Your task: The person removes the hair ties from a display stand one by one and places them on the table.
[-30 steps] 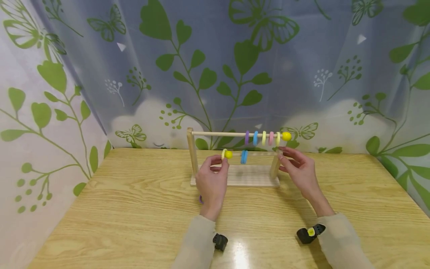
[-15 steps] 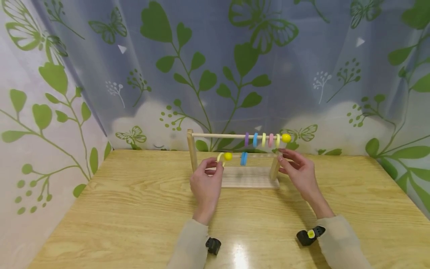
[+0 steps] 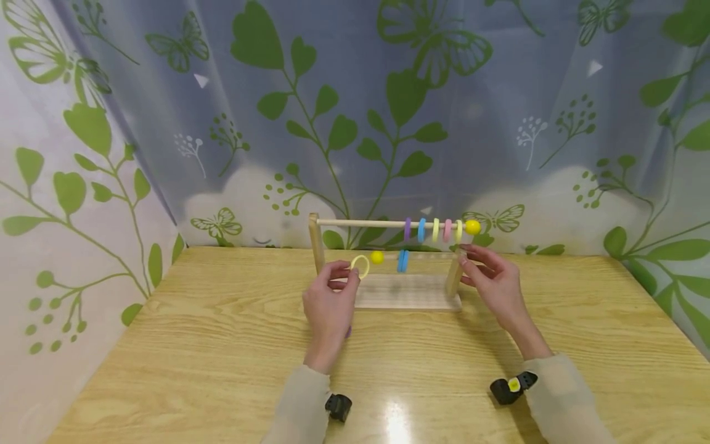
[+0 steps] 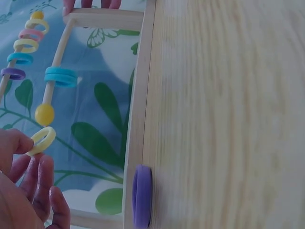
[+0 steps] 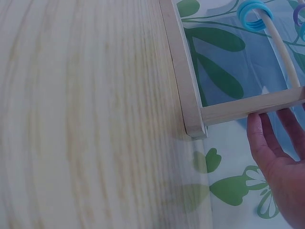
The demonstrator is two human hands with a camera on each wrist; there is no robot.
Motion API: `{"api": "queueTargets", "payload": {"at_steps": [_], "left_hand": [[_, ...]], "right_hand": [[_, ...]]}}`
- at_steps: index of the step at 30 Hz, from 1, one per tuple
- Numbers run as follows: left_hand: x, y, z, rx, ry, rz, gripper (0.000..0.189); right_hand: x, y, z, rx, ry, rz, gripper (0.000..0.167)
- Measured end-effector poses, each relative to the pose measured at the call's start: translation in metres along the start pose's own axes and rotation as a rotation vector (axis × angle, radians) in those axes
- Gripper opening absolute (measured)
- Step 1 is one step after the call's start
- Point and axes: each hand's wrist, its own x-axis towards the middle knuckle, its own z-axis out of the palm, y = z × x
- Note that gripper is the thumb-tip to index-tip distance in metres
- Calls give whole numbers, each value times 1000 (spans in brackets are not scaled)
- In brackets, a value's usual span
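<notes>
Stretching in nearest of all, two beige sleeves (image 3: 563,398) extend over the wooden table (image 3: 211,370), a black device (image 3: 338,407) at each wrist. Beyond the left cuff sits a purple ring (image 4: 142,196), on the table just in front of the rack's base (image 3: 407,293); the head view shows only a sliver of it.

Now the left hand (image 3: 329,305), and it has a grasp: a pale yellow ring (image 4: 46,144), pinched between thumb and fingers! That ring is off the lower rod (image 3: 429,255), in the air just left of the yellow ball (image 3: 377,257) at the rod's tip; whether ring and ball touch, I cannot tell.

Over on the other side, the right hand (image 3: 495,283) has fingertips against the right post (image 3: 454,277); whether it pinches the wood, I can't tell. From that post runs the lower rod, two blue rings (image 3: 403,261) side by side on it.

Up top, the upper rod (image 3: 360,223) leaves the left post (image 3: 317,246) carrying five: purple, blue, yellow, pink, yellow, then a second ball (image 3: 473,227). Behind everything hangs a leaf-and-butterfly curtain (image 3: 471,123).
</notes>
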Motion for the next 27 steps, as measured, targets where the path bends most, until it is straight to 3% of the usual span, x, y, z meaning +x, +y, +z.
{"api": "queueTargets", "payload": {"at_steps": [10,27], "left_hand": [[3,-2,-16,12,-78,22,10],[4,-8,-35,84,-292,25,9]], "right_hand": [[-1,-1,1,10,-1,-4,44],[-1,0,1,-1,2,1,44]]}}
